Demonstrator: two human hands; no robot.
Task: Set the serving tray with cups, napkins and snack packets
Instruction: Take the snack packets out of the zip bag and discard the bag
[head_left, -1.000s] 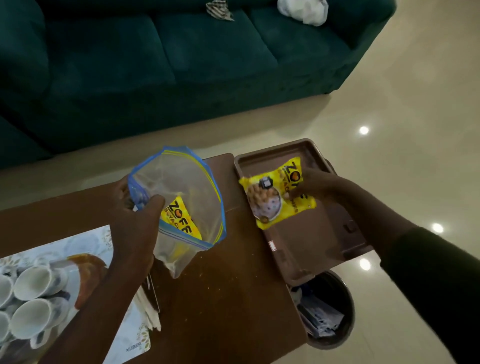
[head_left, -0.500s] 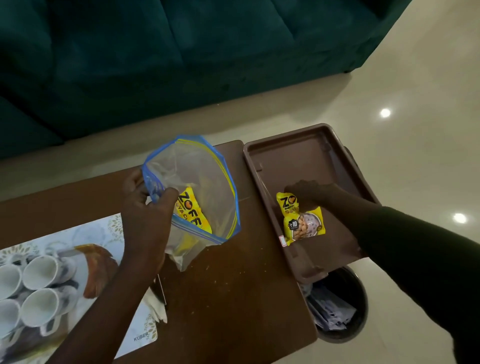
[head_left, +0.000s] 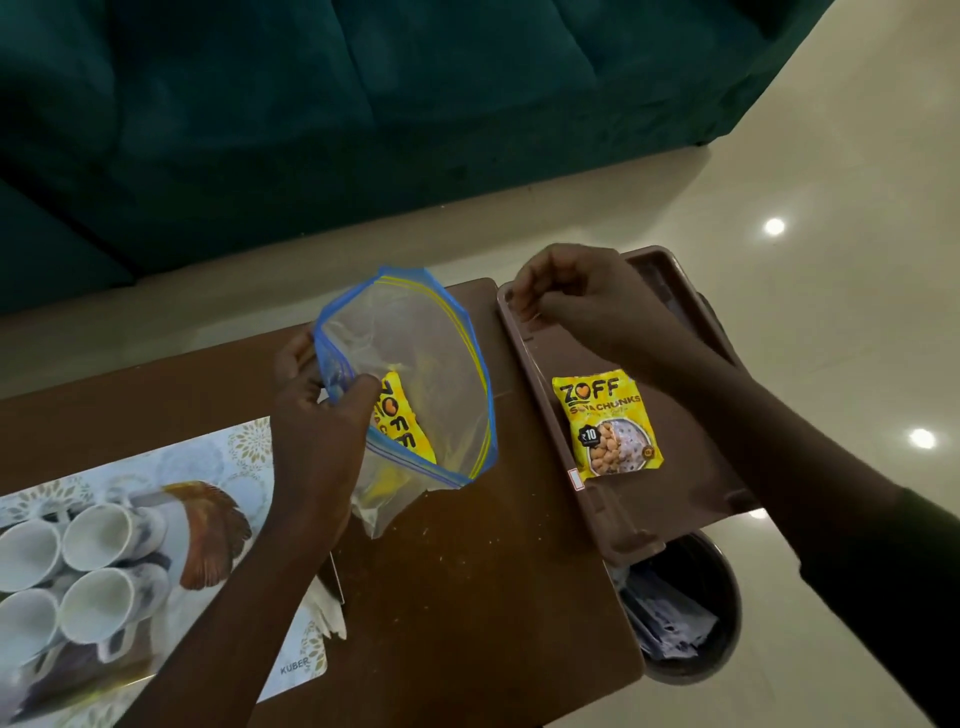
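Head view: one snack packet (head_left: 605, 423) lies flat, label up, on the tray (head_left: 636, 525), near the tray's left rim. The tray overhangs the right end of the counter (head_left: 467, 571), above a bin (head_left: 685, 613) on the floor.

Step in hand, as I read it: fetch the next packet from the zip bag (head_left: 410, 374) and set it on the tray.

- Bag mouth is held wide and faces up and right, so the right hand (head_left: 576, 299) should go in from above, not from the side.
- Second packet (head_left: 402, 426) sits low in the bag, partly behind the left thumb. Pinch it by its top edge so the film doesn't drag out with it.
- Lay it beside the first, not on top. Leave the far part of the tray bare for cups (head_left: 83, 566) and napkins (head_left: 327, 613).
- Keep weight off the overhanging end; a tip would drop things into the bin.

Hands:
- Left hand (head_left: 322, 431): clenched on the near rim of the bag, thumb inside the mouth, propping it upright on the counter.
- Right hand: empty, fingers loosely curled, thumb and forefinger near each other with nothing between them. It hovers over the tray's far left corner, clear of the packet; whether it touches the rim I cannot tell.

Cups lie on their sides on the mat (head_left: 156, 519) at left, none on the tray yet.
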